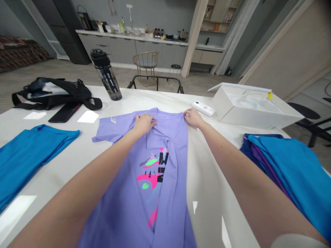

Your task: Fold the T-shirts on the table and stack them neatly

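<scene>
A light purple T-shirt (pixel 129 193) with a pink, green and black print lies on the white table, its right side folded inward over part of the print. The short sleeve on the left is spread flat. My left hand (pixel 145 124) rests on the shirt just left of the neckline, fingers bent and pressed to the cloth. At the top right corner of the shirt, my right hand (pixel 193 117) has its fingers closed on the fabric edge.
Blue garments (pixel 33 151) lie at the left, and a folded stack (pixel 292 165) at the right. Farther back stand a black bag (pixel 57 93), a phone (pixel 64 113), a dark bottle (pixel 108 77), a white device (pixel 203 108) and an open white box (pixel 248 113).
</scene>
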